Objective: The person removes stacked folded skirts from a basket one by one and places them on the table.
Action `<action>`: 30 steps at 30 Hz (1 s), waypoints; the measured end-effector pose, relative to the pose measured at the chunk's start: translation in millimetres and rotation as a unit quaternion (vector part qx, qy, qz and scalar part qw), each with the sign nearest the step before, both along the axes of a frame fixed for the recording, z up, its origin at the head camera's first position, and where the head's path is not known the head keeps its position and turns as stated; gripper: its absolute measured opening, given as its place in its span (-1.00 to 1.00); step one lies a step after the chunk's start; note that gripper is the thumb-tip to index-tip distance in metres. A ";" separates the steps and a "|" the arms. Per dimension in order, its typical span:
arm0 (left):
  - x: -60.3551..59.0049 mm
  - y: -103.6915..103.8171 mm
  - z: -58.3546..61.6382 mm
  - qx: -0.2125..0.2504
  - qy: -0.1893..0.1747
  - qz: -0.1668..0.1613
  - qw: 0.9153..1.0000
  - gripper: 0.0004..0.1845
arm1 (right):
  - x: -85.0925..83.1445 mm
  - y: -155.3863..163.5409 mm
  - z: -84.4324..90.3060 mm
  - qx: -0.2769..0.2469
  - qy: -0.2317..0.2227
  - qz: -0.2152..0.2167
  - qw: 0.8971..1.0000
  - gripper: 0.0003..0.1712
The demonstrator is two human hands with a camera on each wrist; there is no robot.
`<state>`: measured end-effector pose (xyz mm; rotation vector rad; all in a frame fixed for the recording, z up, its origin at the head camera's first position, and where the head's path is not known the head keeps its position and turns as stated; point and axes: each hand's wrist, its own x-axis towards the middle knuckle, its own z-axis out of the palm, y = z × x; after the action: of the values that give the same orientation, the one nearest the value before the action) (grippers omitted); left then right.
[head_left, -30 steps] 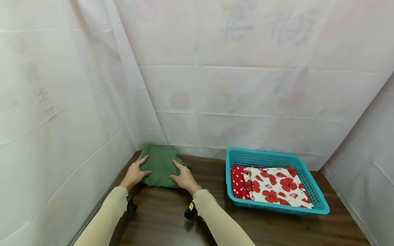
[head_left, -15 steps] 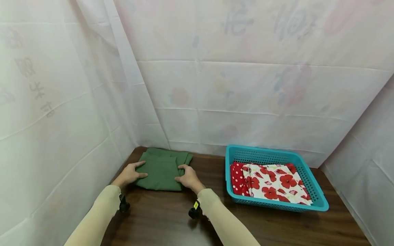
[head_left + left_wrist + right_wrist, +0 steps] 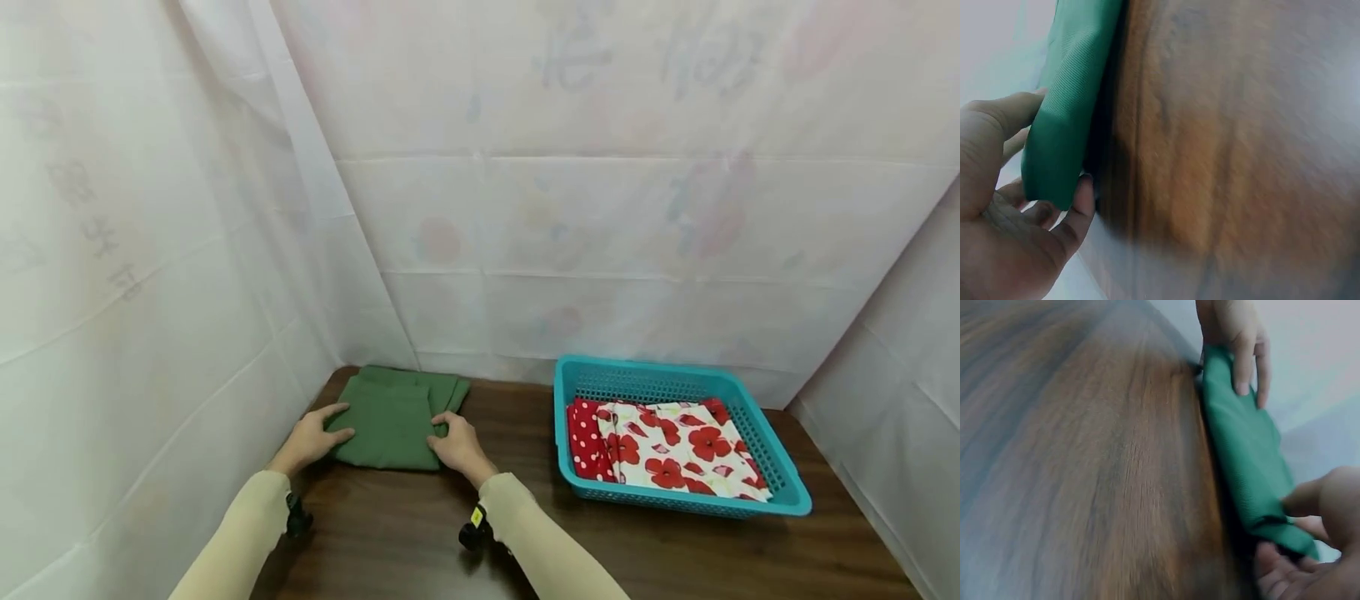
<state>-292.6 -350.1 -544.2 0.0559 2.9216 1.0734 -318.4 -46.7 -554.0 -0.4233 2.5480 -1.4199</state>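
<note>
Two hands, left hand and right hand, are now pinching the folded green cloth by its sides, having slid it nearer along the bench.

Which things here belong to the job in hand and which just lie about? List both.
In hand: folded green cloth, gripped at its edges by left hand and right hand.

Lying about: teal basket, red-flowered fabric inside it, wooden table.

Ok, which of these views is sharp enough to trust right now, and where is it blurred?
Head view: sharp and evenly lit on the green cloth and basket. Left wrist view: table smeared and soft. Right wrist view: wood grain streaked, cloth edge clearer.
</note>
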 end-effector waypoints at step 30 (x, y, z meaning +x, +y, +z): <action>19.9 2.4 -13.5 -0.065 0.152 0.065 0.984 -0.45 | 15.3 -2.9 -7.1 -0.051 0.002 0.001 0.999 -0.64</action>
<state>-272.7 -347.7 -557.7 0.0303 3.3050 0.9641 -303.1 -49.6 -561.1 -0.4446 2.4839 -1.5558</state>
